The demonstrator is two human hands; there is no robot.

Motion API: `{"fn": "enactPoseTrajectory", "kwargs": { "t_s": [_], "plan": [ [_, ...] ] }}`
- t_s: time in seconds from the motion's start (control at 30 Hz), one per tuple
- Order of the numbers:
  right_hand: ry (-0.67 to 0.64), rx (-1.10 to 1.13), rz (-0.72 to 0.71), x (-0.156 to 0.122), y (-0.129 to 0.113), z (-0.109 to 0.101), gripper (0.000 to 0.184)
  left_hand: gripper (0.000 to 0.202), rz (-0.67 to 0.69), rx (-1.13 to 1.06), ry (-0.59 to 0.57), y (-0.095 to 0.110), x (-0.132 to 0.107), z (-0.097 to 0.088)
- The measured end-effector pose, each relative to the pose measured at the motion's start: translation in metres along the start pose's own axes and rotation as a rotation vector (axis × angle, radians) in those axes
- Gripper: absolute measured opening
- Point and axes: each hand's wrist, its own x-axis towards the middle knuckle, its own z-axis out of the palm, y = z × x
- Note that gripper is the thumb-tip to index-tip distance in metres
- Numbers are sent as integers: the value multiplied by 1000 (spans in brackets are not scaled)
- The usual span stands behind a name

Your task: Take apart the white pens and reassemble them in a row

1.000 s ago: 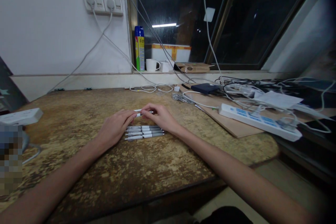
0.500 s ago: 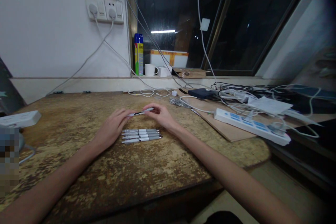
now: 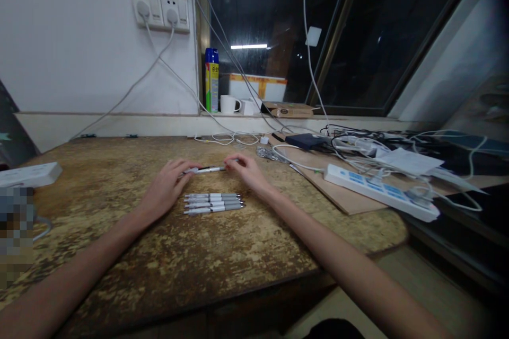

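In the head view my left hand (image 3: 169, 183) is closed on the left end of a disassembled pen, its thin dark refill (image 3: 204, 167) pointing right. Opposite it, my right hand (image 3: 247, 172) pinches a small grey pen barrel (image 3: 234, 159), mostly covered by the fingers. Between the hands a white pen (image 3: 214, 170) lies level; whether either hand touches it I cannot tell. Nearer to me, several white-and-grey pens (image 3: 213, 205) lie side by side on the worn wooden table (image 3: 191, 259), their tips to the right.
A white power strip (image 3: 382, 190) rests on a brown board (image 3: 338, 198) at right, with tangled cables behind. Near the board's left edge lies a small clear packet (image 3: 270, 153). A spray can (image 3: 212, 80) and a white mug (image 3: 229, 104) stand on the sill.
My right hand has moved slightly right with the grey barrel, away from the left hand. My left hand has shifted a little left. More of the white pen between them shows.
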Motion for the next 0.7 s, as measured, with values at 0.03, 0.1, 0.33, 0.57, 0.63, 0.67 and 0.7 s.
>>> {"fn": "enactPoseTrajectory", "kwargs": {
  "t_s": [0.03, 0.1, 0.33, 0.57, 0.63, 0.67, 0.7],
  "plan": [
    [-26, -35, -18, -1, 1, 2, 18, 35, 5, 1, -6, 1, 0, 0],
    [-73, -99, -52, -3, 2, 5, 22, 35, 10, 1, -17, 3, 1, 0],
    [-198, -21, -28, -7, -5, 8, 28, 36, 41, -46, -39, 6, 2, 0],
    [-73, 244, 154, 3, 5, -2, 40, 39, -154, -81, 67, -9, 1, 1],
    [-29, 266, 170, 5, 9, -5, 41, 38, -201, -80, 90, -13, 0, 1],
    [-18, 266, 174, 5, 10, -6, 42, 38, -214, -85, 95, -14, 0, 2],
    [-11, 261, 177, 6, 11, -7, 42, 39, -225, -92, 96, -15, -1, 2]
  ]
}}
